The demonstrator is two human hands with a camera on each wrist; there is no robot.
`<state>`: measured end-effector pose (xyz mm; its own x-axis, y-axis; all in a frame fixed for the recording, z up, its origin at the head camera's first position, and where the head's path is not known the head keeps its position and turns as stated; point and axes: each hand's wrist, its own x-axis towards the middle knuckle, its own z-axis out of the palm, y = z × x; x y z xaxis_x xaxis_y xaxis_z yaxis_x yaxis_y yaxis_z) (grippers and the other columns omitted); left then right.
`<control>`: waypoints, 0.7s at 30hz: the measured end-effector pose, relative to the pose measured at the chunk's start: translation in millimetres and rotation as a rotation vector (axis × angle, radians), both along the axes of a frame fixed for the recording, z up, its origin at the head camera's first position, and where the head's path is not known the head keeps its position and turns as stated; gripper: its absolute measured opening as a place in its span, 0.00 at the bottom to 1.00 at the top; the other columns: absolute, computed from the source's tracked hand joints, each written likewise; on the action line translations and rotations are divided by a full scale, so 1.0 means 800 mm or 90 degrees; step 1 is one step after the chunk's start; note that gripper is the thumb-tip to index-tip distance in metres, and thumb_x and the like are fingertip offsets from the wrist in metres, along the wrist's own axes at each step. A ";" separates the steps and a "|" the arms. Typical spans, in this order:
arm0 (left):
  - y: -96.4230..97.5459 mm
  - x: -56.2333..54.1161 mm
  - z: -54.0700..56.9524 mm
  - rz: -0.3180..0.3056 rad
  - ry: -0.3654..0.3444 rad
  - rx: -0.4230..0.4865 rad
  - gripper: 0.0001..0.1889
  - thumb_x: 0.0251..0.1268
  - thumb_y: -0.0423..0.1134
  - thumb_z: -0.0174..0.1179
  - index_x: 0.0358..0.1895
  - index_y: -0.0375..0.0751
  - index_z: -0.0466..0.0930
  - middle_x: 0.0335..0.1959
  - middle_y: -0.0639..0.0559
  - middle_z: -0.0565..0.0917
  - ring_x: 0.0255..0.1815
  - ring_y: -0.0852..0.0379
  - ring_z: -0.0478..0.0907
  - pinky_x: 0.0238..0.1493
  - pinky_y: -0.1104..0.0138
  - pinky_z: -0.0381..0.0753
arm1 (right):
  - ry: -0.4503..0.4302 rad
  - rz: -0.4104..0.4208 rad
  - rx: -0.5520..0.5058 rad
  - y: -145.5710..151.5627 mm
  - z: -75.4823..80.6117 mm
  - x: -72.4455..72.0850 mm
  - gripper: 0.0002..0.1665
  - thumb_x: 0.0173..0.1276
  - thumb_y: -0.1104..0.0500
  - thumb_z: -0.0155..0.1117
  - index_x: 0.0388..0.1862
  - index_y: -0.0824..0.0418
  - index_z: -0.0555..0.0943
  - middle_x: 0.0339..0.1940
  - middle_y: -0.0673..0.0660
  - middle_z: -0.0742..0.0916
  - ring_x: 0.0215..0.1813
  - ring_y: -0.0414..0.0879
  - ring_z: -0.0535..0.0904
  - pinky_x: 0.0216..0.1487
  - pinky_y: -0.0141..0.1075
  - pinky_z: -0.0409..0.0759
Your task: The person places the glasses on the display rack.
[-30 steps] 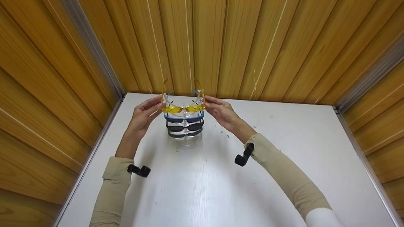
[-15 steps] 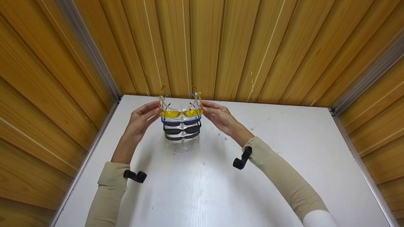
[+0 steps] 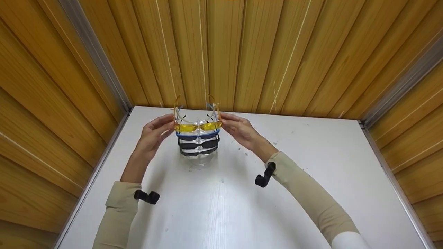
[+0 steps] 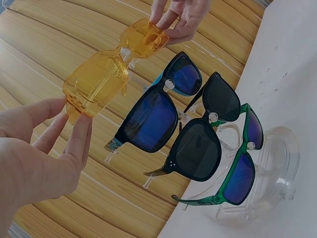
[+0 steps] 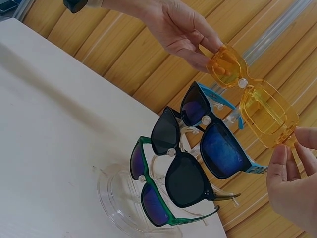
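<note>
Yellow-orange transparent sunglasses (image 3: pixel 187 128) sit at the top tier of a clear display stand (image 4: pixel 289 148), lenses facing me and temples pointing to the back. My left hand (image 3: pixel 153 133) pinches one hinge end between thumb and fingers. At the opposite end my right hand (image 5: pixel 296 186) pinches the frame the same way. On lower tiers hang blue-and-black sunglasses (image 4: pixel 151 121), then black sunglasses (image 5: pixel 187 179), then green-framed sunglasses (image 4: pixel 239 178). The clear nose peg shows at the yellow bridge in both wrist views; whether it bears the weight I cannot tell.
The stand is on a white table (image 3: pixel 221 207), close to the wood-patterned back wall (image 3: pixel 221 52). Similar panels with metal edge rails (image 3: pixel 104 62) enclose the sides. Black wrist mounts (image 3: pixel 147 197) project from both sleeves.
The whole scene has shifted slightly down and left in the head view. The yellow sunglasses have come slightly lower toward the blue pair, still held by both hands.
</note>
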<state>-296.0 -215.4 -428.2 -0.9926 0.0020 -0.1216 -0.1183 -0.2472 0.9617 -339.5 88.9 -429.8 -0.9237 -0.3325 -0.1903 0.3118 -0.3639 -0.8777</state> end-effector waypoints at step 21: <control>-0.019 0.015 -0.004 -0.091 0.055 -0.186 0.31 0.76 0.42 0.60 0.78 0.46 0.62 0.74 0.44 0.72 0.73 0.50 0.73 0.72 0.63 0.77 | 0.124 0.078 0.197 0.100 -0.005 0.016 0.31 0.80 0.60 0.56 0.78 0.64 0.64 0.77 0.64 0.73 0.77 0.56 0.70 0.79 0.45 0.71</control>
<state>-283.8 -230.8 -431.3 -0.9915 0.1189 -0.0532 -0.0472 0.0533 0.9975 -326.5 168.7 -433.7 -0.9092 -0.3977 -0.1232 0.1527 -0.0432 -0.9873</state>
